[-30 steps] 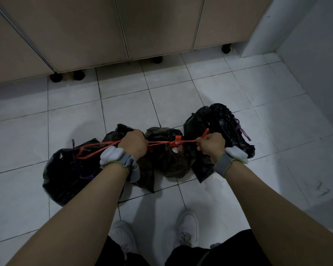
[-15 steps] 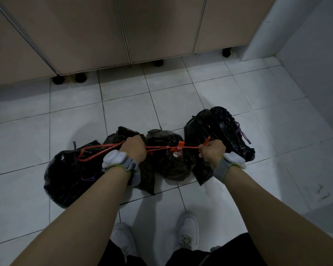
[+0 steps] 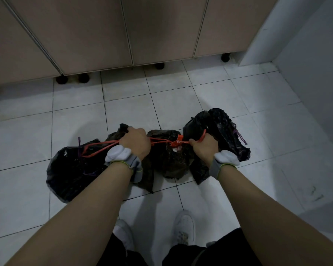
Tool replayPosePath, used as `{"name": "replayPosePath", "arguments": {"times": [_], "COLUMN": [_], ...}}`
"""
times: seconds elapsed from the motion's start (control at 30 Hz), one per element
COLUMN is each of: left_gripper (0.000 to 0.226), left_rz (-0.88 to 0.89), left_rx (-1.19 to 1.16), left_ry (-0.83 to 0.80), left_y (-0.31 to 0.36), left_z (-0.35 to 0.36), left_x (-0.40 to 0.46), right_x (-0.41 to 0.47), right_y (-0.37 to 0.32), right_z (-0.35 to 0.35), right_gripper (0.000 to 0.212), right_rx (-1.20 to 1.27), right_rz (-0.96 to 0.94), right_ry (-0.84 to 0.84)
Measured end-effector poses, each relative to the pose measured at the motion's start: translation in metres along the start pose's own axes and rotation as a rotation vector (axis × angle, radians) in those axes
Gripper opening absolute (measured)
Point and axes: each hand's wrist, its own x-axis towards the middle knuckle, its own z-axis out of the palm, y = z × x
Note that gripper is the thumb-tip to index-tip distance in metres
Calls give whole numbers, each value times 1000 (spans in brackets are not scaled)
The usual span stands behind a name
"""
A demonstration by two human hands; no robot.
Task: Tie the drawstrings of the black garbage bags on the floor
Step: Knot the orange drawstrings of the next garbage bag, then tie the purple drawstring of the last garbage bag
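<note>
The left hand (image 3: 136, 143) and right hand (image 3: 204, 145) are each fisted around the orange drawstring (image 3: 161, 141), stretched taut between them above the middle bag (image 3: 167, 160). Three black bags lie side by side on the tiled floor (image 3: 238, 96): left bag (image 3: 69, 169), middle, right bag (image 3: 219, 127). Open tiles lie beyond; cabinets (image 3: 104, 31) behind, wall (image 3: 315, 64) to the right.
</note>
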Motion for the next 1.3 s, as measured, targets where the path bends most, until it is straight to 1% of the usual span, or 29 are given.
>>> {"name": "replayPosePath", "arguments": {"times": [0.07,0.13,0.23,0.33,0.43,0.57,0.67,0.73,0.8,0.93,1.0,1.03,1.17,1.3], "left_gripper": [38,43,46,47,49,56,59,55,53,73,82,84,78,72], "left_rz": [19,45,134,227,248,248,285,242,206,168,197,226,270,304], "left_rx": [-16,-59,-92,-136,-130,-75,-33,-35,-16,3,32,36,3,-15], "left_ry": [40,81,141,211,256,225,222,225,178,66,-24,-37,-2,-43], "left_y": [2,6,11,22,34,58,88,108,120,133,142,146,159,165], "left_z": [-5,-9,-7,-8,-11,-20,-31,-42,-48,-42,-40,-41,-55,-65], "left_x": [-3,-4,-7,-20,-33,-52,-66,-71,-75,-90,-92,-92,-99,-107], "right_x": [1,1,-2,-9,-13,-22,-29,-32,-36,-51,-56,-57,-64,-65], "right_y": [-1,-2,-7,-12,-21,-34,-40,-43,-46,-42,-34,-29,-10,8], "right_z": [-4,-7,-7,-18,-26,-33,-41,-47,-56,-73,-82,-88,-108,-118], "right_gripper": [71,78,75,71,66,59,64,58,49,53,50,48,41,47], "right_rx": [-72,-128,-176,-161,-119,-76,-11,3,24,60,60,64,81,38], "right_rz": [-46,-60,-61,-79,-104,-140,-175,-205,-229,-252,-265,-264,-251,-246], "right_ry": [5,14,1,-11,-26,-8,21,39,76,153,152,154,195,183]}}
